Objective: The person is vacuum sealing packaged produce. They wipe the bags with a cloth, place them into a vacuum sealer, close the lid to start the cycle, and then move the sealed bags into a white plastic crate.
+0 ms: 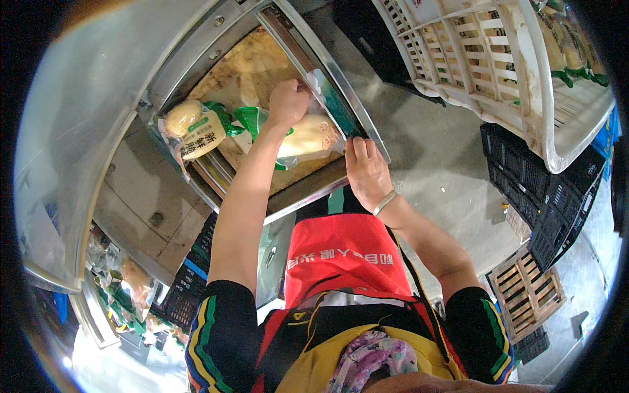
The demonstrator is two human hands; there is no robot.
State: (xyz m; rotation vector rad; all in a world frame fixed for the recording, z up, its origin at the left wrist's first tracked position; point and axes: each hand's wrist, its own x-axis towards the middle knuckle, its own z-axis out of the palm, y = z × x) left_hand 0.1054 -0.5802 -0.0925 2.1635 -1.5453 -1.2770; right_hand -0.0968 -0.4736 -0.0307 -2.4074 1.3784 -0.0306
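Before me is an open steel chamber (307, 204), which looks like that of a vacuum packing machine, with a stained board (255, 54) inside. One clear bag of lotus root (307, 137) lies on the board at the right, its film reaching the right-hand bar. A second bag of lotus root (194, 127) sits across the left rim. My left hand (290, 103) is curled above the right bag, close to the bar; its fingertips are partly hidden. My right hand (367, 169) has its fingers bent over the chamber's right front corner, by the bag's end. Whether either hand grips film is unclear.
A raised lid (88, 98) stands at left. White plastic crates (471, 64) with more bags rise at upper right, near black crates (540, 191) and a wooden pallet (528, 292). At lower left are bagged goods (130, 290) and another black crate (184, 299).
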